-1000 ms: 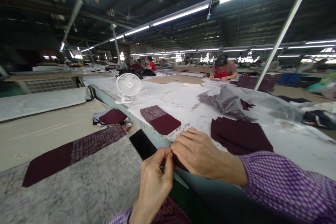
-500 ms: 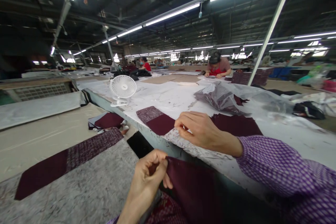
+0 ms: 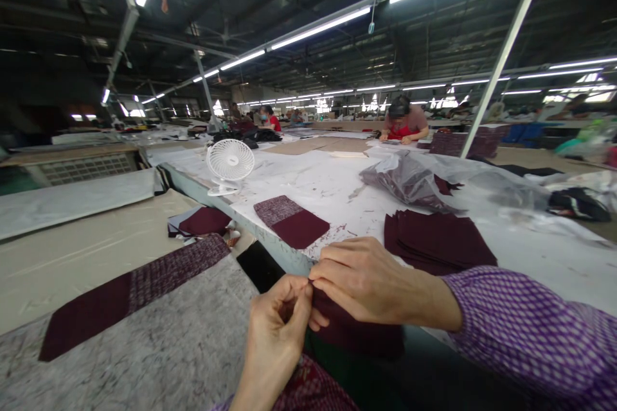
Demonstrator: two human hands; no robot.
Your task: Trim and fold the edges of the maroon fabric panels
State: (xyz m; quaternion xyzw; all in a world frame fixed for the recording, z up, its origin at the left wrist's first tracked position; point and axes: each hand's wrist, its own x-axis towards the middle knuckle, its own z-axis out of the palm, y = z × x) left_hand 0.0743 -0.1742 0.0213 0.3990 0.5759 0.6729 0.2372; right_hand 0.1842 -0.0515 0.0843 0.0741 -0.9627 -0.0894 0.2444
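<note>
My left hand [image 3: 278,331] pinches the upper corner of a maroon fabric piece [image 3: 361,331], which hangs down over the gap between the two tables. My right hand [image 3: 369,277] is closed in a pinch at that same corner, its fingertips touching those of the left. Whatever lies between its fingertips is too small to make out. Just beyond, a pile of maroon fabric pieces [image 3: 436,241] lies on the white table, partly behind my right wrist. A panel of plain maroon and speckled fabric [image 3: 292,221] lies flat left of the pile.
A white fan [image 3: 230,162] stands near the white table's [image 3: 322,180] left edge. Clear plastic [image 3: 409,180] covers some cloth at the right. On the left table lie a long maroon and speckled strip [image 3: 91,314] and a small fabric stack [image 3: 205,221]. A co-worker [image 3: 403,122] bends over the far side.
My right hand has come down and left to meet my left hand at the fabric corner. More of the maroon pile shows now. The view has shifted slightly.
</note>
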